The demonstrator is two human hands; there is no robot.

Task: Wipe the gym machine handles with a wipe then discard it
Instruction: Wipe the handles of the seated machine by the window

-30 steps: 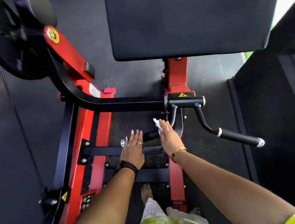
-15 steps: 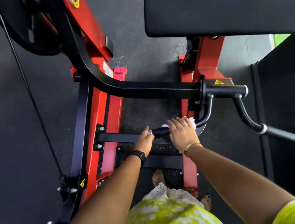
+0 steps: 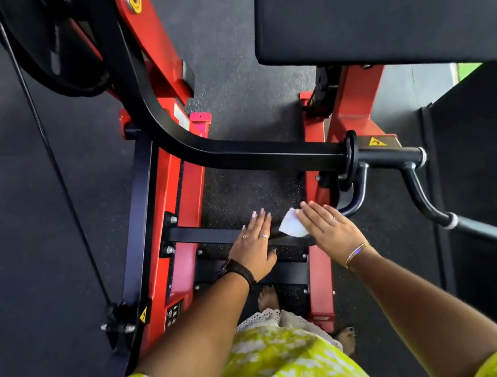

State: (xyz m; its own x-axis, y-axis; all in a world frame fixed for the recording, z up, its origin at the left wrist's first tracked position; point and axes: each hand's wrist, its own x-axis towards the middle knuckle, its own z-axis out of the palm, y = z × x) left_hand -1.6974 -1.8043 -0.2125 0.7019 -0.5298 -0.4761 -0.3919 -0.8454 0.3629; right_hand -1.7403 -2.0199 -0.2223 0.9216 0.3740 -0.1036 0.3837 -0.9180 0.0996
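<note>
A small white damp-looking wipe [image 3: 291, 228] is laid over the near black bent tubular handle [image 3: 354, 202] of the red-framed gym machine [image 3: 190, 195], and is pinned there under the right hand [image 3: 329, 231]. The fingers of that hand are held straight and close together, flat over the wipe. One corner of the wipe is left showing beside the index finger; whether the thumb is tucked under it cannot be told. The left hand [image 3: 255, 244] is rested flat just beside it, fingers straight and slightly spread, over the free end of the same handle.

The wipe is judged to be very light, limp and thin, easily bunched or torn, and likely to slide over the smooth tube unless it is pressed down. It is best wrapped round the tube and gripped through the palm, so that the whole round is covered in one stroke. The handle itself is judged rigid and heavy, though it may swing on its pivot, so steadying from the left hand is useful. The second black handle [image 3: 478, 228], well apart on the right, is not touched.
</note>
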